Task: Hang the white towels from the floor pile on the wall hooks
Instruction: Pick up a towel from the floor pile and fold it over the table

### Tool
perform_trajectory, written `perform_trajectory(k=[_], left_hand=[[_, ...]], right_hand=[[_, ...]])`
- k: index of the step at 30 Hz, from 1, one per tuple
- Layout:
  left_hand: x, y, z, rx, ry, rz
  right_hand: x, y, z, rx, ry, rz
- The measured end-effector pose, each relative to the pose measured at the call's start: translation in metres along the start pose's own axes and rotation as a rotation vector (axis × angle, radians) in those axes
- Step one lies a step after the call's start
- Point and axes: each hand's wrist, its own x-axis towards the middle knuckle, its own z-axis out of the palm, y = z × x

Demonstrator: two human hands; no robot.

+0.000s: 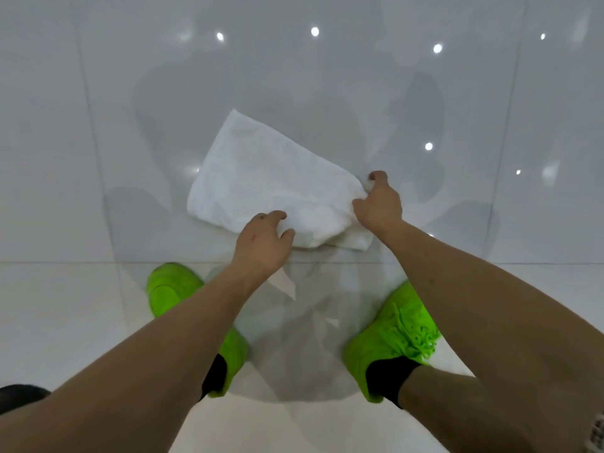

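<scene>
A white towel (261, 178) is held in front of the glossy tiled wall, spread flat and slanting from upper left to lower right. My left hand (261, 243) pinches its near lower edge. My right hand (376, 204) grips its right corner, with the fingers curled around the cloth. Below my hands a pile of white towels (307, 325) lies on the floor between my feet, partly hidden by my forearms. No wall hook is in view.
The glossy grey tiled wall (327, 76) fills the upper part of the view and meets the pale floor (65, 305) at a seam. My two bright green shoes (395, 335) stand on either side of the pile.
</scene>
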Motion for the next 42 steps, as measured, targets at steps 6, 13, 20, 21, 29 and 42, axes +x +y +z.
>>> perform_trajectory(k=[6, 13, 20, 21, 29, 42], left_hand=[[-0.079, 0.032, -0.046, 0.046, 0.003, 0.025], [-0.245, 0.154, -0.156, 0.113, -0.033, 0.241], [-0.389, 0.367, -0.282, 0.264, -0.076, 0.602], [-0.408, 0.401, -0.295, 0.266, -0.066, 0.628], [-0.541, 0.610, -0.330, 0.620, 0.234, 0.962], [-0.633, 0.822, -0.366, 0.374, 0.569, 1.308]], right_hand=[[-0.103, -0.022, -0.040, 0.128, 0.056, -0.080], [-0.280, -0.088, -0.193, 0.210, 0.014, -0.172], [-0.411, -0.132, -0.442, 0.386, 0.088, -0.326], [-0.428, -0.132, -0.481, 0.401, 0.099, -0.342], [-0.533, -0.074, -0.710, 0.249, 0.444, -0.415], [-0.577, 0.038, -0.904, 0.190, 0.946, -0.176]])
